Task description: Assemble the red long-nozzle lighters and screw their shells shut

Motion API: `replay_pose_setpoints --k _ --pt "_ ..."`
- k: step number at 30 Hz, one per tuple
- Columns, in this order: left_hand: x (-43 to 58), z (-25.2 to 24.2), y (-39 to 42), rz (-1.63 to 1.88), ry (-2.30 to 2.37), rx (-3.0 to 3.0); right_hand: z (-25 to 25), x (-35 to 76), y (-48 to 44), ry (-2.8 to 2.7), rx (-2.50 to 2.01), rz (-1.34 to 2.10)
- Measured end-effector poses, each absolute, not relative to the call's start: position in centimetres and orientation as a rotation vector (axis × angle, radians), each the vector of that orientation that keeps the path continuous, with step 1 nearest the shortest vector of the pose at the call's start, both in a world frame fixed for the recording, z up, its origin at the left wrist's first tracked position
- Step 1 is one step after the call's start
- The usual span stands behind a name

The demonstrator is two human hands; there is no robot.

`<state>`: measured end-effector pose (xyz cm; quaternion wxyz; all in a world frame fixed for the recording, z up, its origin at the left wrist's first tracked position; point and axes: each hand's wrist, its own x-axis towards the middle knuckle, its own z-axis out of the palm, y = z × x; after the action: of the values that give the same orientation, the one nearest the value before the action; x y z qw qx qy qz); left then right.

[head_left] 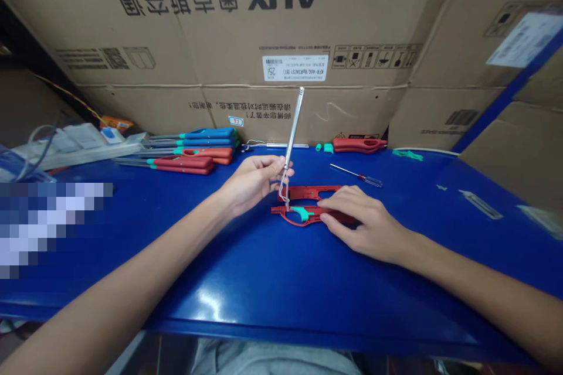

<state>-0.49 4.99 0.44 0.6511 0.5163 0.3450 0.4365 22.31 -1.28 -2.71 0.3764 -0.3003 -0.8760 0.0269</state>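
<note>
1. Pinching a slim metal rod (292, 129) upright, the left hand (250, 183) has its fingers (272, 165) clenched around it; the rod's bent wire end (282, 194) reaches down to two red plastic shells (308, 192) lying side by side
2. The right hand (363, 222) has its fingers (338, 202) spread over both shells, pressing rather than clenching; a teal plastic piece (301, 214) sits in the nearer shell
3. On the blue worktop (220, 287) beyond lie a small screwdriver (356, 176) with a red and clear handle, and a row of long red and blue handled tools (206, 146)
4. If the right hand's pressure eases, the shells could slide apart and the teal piece could shift; forcing the wire could bend it or make it slip
5. An upside-down cardboard box (281, 29) reads "AUX" and the Chinese 奥克斯空调; its white label (294, 67) shows "KFR-46G" and "25", the rest too small to read
</note>
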Motion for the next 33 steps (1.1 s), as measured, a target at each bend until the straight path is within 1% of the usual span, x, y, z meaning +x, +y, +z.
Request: replay_pose_setpoints --k 4,12,19,26,33 --pt "0.5 0.2 4.1 0.974 0.645 1.072 -2.7 22.1 -1.5 -2.232 -0.77 0.029" --pt "1.0 0.3 3.3 1.015 0.557 1.114 -2.7 22.0 -1.5 -2.228 -0.805 -0.013" --pt "0.9 0.5 3.3 1.047 0.601 1.248 -2.8 22.1 -1.3 -2.147 -0.781 -0.069" --pt "0.1 1.3 3.2 1.246 0.683 1.68 -2.8 22.3 -1.2 -2.125 -0.814 -0.047" --pt "-1.2 2.4 3.8 1.171 0.753 1.677 -2.8 22.7 -0.9 -2.13 -0.823 -0.059"
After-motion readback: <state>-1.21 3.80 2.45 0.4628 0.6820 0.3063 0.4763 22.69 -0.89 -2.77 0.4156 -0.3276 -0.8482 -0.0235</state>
